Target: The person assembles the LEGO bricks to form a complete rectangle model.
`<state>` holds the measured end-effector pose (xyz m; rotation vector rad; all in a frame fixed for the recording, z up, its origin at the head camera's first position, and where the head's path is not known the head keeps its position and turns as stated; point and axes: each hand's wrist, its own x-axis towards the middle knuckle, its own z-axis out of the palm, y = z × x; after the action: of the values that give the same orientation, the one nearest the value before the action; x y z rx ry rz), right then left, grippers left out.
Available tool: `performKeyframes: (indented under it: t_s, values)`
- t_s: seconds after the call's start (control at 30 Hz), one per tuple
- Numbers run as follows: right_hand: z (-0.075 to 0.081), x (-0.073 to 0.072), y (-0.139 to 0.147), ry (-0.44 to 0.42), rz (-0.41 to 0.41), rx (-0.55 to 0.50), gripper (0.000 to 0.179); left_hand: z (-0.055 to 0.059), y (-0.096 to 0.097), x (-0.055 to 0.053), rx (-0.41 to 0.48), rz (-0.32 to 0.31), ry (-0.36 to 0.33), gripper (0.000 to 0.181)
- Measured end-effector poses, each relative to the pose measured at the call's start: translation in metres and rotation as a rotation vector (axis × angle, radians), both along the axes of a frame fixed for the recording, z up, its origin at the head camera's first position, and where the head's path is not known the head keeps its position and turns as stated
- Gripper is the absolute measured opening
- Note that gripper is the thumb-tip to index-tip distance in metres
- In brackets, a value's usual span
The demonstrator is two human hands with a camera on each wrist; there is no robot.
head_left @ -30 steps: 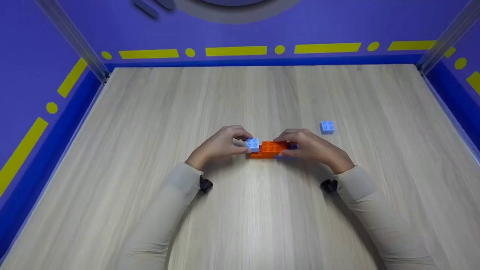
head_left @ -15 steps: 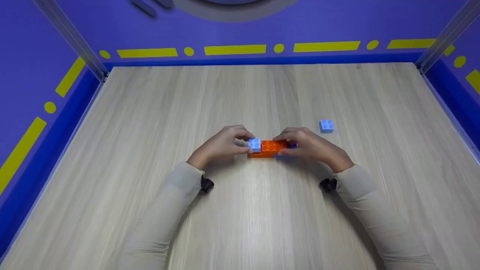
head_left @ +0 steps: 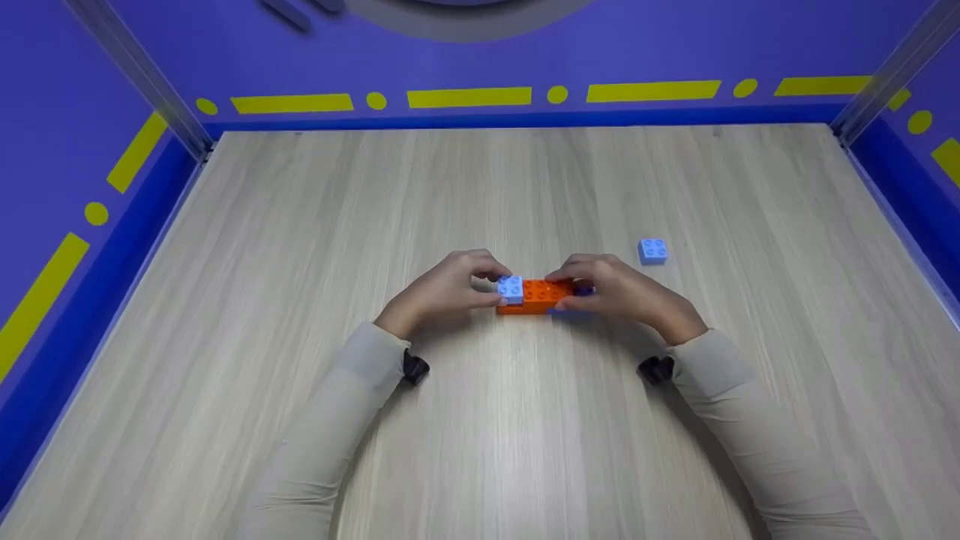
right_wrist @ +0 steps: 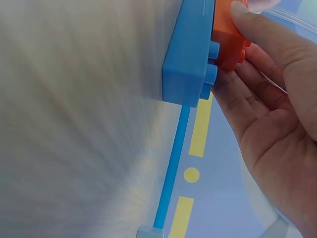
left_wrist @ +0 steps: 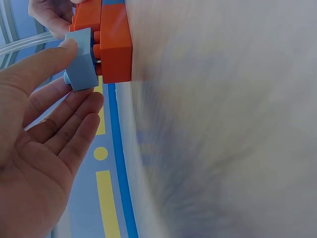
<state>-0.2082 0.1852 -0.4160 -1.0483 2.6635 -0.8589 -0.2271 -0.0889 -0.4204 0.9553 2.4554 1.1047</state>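
Note:
My left hand point(head_left: 444, 289) pinches a light blue two-by-two toy brick point(head_left: 510, 289) between thumb and fingers. In the left wrist view that brick tilts slightly over the studs of a lower orange brick point(left_wrist: 117, 54), with a narrow gap showing. An upper orange brick point(head_left: 538, 289) sits right beside it, bridging the lower orange brick and a darker blue brick point(right_wrist: 187, 59). My right hand point(head_left: 622, 291) pinches this upper brick with thumb and fingertips. From the head, the right hand covers most of the darker blue brick, whose end studs show in the right wrist view.
Another light blue two-by-two brick point(head_left: 652, 251) lies alone on the wood-grain table point(head_left: 360, 210), behind and right of the right hand. Blue-purple panels point(head_left: 480, 67) with yellow marks border the table at the back and both sides.
The left hand has brought the light blue brick slightly right, up to the side of the upper orange brick and over the lower one's studs. The right hand keeps its hold.

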Motion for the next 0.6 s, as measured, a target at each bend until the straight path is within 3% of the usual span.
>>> performKeyframes:
  t_s: [0.6]
  values:
    - [0.0015,0.0005,-0.0007,-0.011,-0.007,0.006,0.038,0.0014,0.0022,0.0018,-0.019,0.036,-0.063,0.032]
